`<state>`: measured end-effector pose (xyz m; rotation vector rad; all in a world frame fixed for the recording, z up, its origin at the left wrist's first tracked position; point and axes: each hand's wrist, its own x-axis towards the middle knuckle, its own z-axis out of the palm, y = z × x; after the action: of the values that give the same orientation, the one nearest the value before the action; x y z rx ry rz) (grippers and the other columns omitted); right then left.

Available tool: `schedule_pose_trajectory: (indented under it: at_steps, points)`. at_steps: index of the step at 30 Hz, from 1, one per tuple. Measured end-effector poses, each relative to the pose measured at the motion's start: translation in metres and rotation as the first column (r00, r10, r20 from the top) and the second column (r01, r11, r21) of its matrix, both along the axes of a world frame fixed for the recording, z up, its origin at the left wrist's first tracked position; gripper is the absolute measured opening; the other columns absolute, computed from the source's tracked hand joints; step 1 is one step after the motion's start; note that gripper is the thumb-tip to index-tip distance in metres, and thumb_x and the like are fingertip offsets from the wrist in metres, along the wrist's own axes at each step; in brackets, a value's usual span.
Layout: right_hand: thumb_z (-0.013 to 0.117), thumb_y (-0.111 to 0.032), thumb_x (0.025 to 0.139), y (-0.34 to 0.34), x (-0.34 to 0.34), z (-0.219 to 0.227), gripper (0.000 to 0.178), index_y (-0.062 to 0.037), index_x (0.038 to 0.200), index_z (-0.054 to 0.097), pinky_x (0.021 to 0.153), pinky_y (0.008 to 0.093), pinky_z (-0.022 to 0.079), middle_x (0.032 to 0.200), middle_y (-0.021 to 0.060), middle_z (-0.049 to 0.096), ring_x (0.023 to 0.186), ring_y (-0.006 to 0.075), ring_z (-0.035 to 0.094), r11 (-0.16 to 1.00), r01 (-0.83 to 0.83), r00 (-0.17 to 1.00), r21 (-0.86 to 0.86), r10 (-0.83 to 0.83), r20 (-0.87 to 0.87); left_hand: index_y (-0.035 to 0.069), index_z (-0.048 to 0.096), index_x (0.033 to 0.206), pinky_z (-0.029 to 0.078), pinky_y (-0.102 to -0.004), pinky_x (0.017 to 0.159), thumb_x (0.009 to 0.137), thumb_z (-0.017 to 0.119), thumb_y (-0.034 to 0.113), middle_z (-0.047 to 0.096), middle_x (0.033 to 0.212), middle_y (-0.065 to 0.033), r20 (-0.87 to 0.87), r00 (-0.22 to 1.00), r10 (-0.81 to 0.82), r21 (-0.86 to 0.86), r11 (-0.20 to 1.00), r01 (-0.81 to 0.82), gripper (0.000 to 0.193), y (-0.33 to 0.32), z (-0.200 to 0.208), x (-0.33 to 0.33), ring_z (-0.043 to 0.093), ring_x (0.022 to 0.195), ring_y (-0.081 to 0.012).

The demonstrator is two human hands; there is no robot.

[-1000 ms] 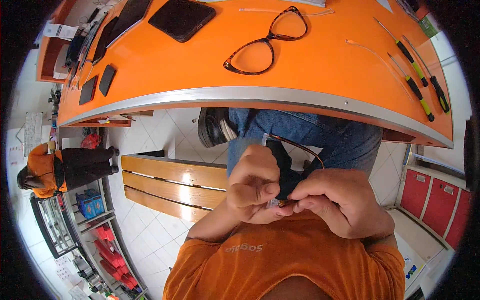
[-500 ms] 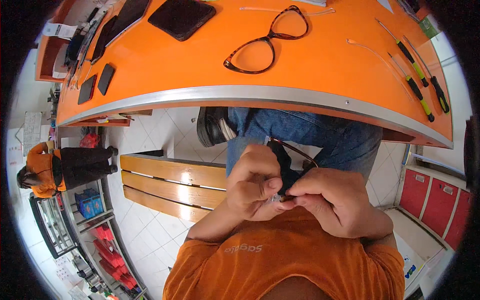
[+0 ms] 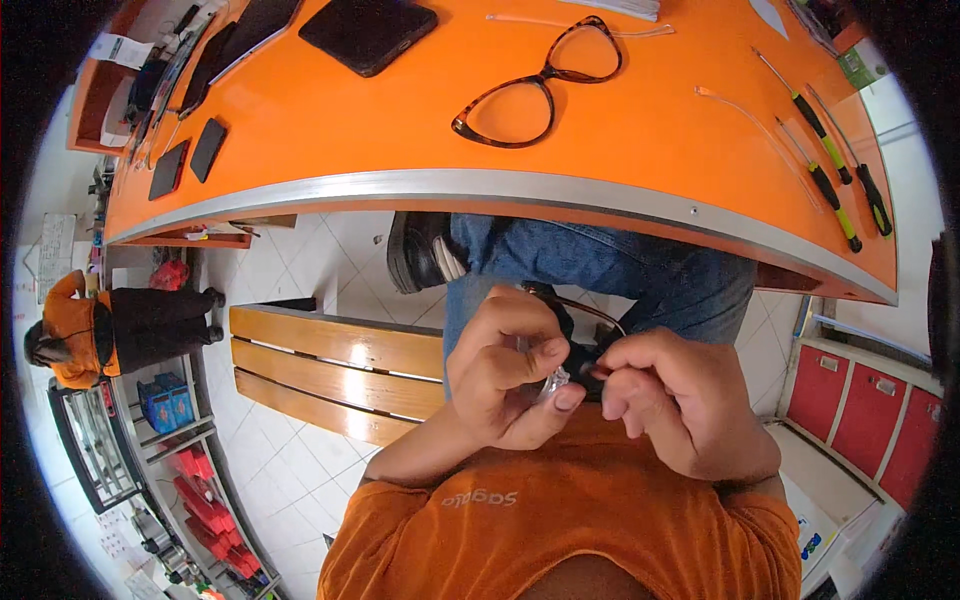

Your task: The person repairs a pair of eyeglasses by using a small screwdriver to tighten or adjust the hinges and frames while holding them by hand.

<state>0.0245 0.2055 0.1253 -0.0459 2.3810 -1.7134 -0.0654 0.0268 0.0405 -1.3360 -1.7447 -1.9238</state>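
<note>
Above my lap, my left hand [image 3: 512, 375] is closed, with a small clear plastic piece [image 3: 557, 380] pinched between thumb and fingers. My right hand [image 3: 680, 400] is just beside it, fingers curled in and fingertips close together; what they pinch is too small and blurred to name. Behind and between the hands hangs black, cloth-like material [image 3: 583, 328]. A thin, dark curved strip [image 3: 598, 313], like part of an eyeglass frame, arcs above it from one hand toward the other. My fingers hide much of these things.
Tortoiseshell glasses [image 3: 548, 75] lie on the orange table [image 3: 330, 130], with a clear temple arm [image 3: 750, 125], several screwdrivers [image 3: 828, 185], a black tablet-like device [image 3: 368, 35] and phones [image 3: 208, 150]. A wooden bench [image 3: 330, 370] is at left. Farther left stands another person [image 3: 75, 325].
My right hand has drawn slightly away from my left, its fingers curling more. The clear piece in my left hand shows more plainly. The whole view has shifted a little.
</note>
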Motion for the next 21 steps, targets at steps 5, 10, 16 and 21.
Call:
schedule_pose_trajectory:
  at_steps: [5,10,16,21]
  points:
    - [0.050,-0.011,0.099,0.005,-0.003,0.006,0.013,-0.0010,0.104,0.056,0.056,0.0300,0.052,0.076,0.0097,0.067,0.062,0.0172,0.067,0.987,-0.028,0.963,-0.160,0.069,0.261,0.007,0.057,0.103,0.043,-0.0391,0.069,0.084,0.075,0.023,0.059,0.088,-0.0096,-0.075,0.997,0.001,-0.009,1.000,-0.002,0.031,-0.001,-0.003,-0.008,0.057,0.078,-0.0267]
    - [0.048,-0.015,0.100,0.005,-0.008,0.002,0.015,-0.0008,0.099,0.055,0.051,0.0274,0.050,0.074,0.0081,0.067,0.057,0.0148,0.065,0.929,-0.081,0.925,-0.360,0.204,0.319,0.012,0.056,0.111,0.044,-0.0411,0.075,0.088,0.070,0.027,0.061,0.087,-0.0055,0.021,0.998,-0.063,0.010,0.998,0.063,0.030,-0.002,-0.015,-0.004,0.060,0.082,-0.0274]
    - [0.051,-0.017,0.100,0.007,-0.014,-0.008,0.018,-0.0008,0.096,0.055,0.050,0.0259,0.049,0.074,0.0079,0.068,0.056,0.0130,0.065,0.899,-0.089,0.916,-0.428,0.242,0.318,0.014,0.055,0.113,0.045,-0.0410,0.075,0.096,0.061,0.025,0.057,0.094,-0.0106,0.288,0.930,-0.226,0.176,0.968,0.181,0.022,0.007,-0.020,0.017,0.058,0.083,-0.0260]
    - [0.051,-0.010,0.099,0.007,-0.014,-0.003,0.014,0.0027,0.097,0.055,0.051,0.0226,0.049,0.077,0.0111,0.070,0.056,0.0109,0.065,0.892,-0.094,0.923,-0.443,0.244,0.296,0.010,0.052,0.113,0.042,-0.0398,0.073,0.094,0.063,0.031,0.054,0.096,-0.0125,0.319,0.927,-0.198,0.179,0.973,0.146,0.030,0.006,-0.026,0.019,0.054,0.081,-0.0240]
